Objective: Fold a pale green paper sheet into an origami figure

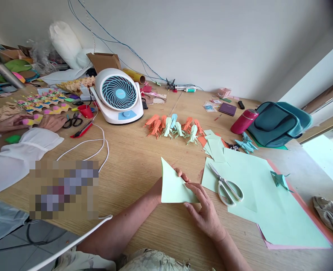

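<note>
A pale green sheet of paper (173,186), folded into a triangle, is held over the near part of the table between both hands. My left hand (182,174) is mostly hidden behind it, with its fingertips curling over the slanted upper edge. At the right corner, my right hand (204,212) has its fingers on the paper's front and its thumb at the lower edge. White-handled scissors (225,184) lie just to the right, on large pale green sheets (245,184). Beyond the hands stand several folded paper figures in orange (154,125) and pale green (168,126).
A white fan (118,96) stands at the back left. Beside it, a co-worker's hands (52,122) handle painted egg-carton pieces (38,119). A pink bottle (244,121) and a teal bag (279,124) are at the right. A white cable (107,150) loops across the table's left side.
</note>
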The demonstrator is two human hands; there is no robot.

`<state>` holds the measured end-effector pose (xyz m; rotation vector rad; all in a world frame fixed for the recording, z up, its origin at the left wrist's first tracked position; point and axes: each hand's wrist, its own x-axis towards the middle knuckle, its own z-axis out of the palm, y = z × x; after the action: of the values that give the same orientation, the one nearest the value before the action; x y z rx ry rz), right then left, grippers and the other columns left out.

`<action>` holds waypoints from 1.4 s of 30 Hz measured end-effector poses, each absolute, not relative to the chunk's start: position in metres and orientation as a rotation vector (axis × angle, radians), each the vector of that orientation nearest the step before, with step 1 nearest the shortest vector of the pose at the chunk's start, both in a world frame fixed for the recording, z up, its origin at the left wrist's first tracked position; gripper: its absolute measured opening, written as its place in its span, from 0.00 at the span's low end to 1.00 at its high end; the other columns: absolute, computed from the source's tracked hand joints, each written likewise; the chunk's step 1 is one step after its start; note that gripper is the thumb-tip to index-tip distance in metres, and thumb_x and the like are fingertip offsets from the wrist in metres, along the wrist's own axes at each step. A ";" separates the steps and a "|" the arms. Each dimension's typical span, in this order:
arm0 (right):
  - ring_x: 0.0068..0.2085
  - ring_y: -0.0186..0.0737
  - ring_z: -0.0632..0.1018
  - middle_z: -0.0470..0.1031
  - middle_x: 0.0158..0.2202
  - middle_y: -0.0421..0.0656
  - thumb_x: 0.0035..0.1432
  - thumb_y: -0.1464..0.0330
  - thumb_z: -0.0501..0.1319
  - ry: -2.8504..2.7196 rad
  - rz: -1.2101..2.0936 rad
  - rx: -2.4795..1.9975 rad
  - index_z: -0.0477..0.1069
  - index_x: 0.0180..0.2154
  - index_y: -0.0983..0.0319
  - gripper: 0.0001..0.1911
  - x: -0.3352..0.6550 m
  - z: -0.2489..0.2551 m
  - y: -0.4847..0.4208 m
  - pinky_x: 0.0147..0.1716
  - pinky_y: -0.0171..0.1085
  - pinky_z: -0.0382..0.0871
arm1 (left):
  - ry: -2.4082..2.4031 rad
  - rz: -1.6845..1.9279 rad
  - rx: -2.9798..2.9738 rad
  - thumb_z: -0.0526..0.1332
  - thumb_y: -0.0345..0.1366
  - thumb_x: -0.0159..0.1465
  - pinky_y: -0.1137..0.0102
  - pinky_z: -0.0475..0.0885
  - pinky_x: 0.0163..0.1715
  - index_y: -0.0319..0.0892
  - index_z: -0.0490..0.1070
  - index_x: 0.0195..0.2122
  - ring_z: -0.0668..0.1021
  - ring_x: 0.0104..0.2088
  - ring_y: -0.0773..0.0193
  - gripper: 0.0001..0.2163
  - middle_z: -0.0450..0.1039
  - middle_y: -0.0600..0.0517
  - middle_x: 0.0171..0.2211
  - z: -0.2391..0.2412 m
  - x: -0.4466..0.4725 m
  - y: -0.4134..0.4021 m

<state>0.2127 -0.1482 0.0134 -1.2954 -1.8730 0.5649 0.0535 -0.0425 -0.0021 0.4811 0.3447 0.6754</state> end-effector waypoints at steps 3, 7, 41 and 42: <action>0.54 0.50 0.73 0.70 0.53 0.51 0.65 0.64 0.57 -1.876 0.576 -1.295 0.63 0.58 0.56 0.21 0.214 0.013 -0.148 0.53 0.47 0.70 | 0.344 0.700 0.527 0.66 0.44 0.58 0.61 0.70 0.44 0.43 0.71 0.31 0.77 0.42 0.56 0.10 0.76 0.48 0.37 0.000 0.051 -0.044; 0.53 0.49 0.73 0.69 0.52 0.50 0.65 0.64 0.57 -1.854 0.594 -1.310 0.63 0.57 0.56 0.19 0.217 0.013 -0.148 0.53 0.45 0.70 | 0.474 0.801 0.542 0.67 0.41 0.58 0.62 0.71 0.46 0.42 0.75 0.39 0.78 0.44 0.57 0.11 0.78 0.47 0.41 0.012 0.048 -0.044; 0.48 0.45 0.74 0.72 0.46 0.47 0.68 0.63 0.53 -1.602 0.544 -1.425 0.70 0.47 0.57 0.11 0.245 0.012 -0.142 0.39 0.38 0.71 | 0.533 0.908 1.528 0.65 0.43 0.61 0.65 0.73 0.48 0.44 0.70 0.53 0.75 0.46 0.60 0.20 0.59 0.44 0.59 0.027 0.031 -0.038; 0.47 0.44 0.74 0.73 0.46 0.46 0.68 0.64 0.53 -1.606 0.526 -1.419 0.70 0.45 0.57 0.10 0.245 0.012 -0.142 0.40 0.38 0.71 | 0.552 0.914 1.551 0.66 0.44 0.61 0.65 0.73 0.48 0.44 0.71 0.51 0.75 0.46 0.60 0.19 0.59 0.44 0.57 0.026 0.032 -0.037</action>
<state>0.2454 -0.1417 0.0119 -1.4191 -1.6061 0.5261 0.0316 -0.0372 0.0259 1.5514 0.5517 0.9138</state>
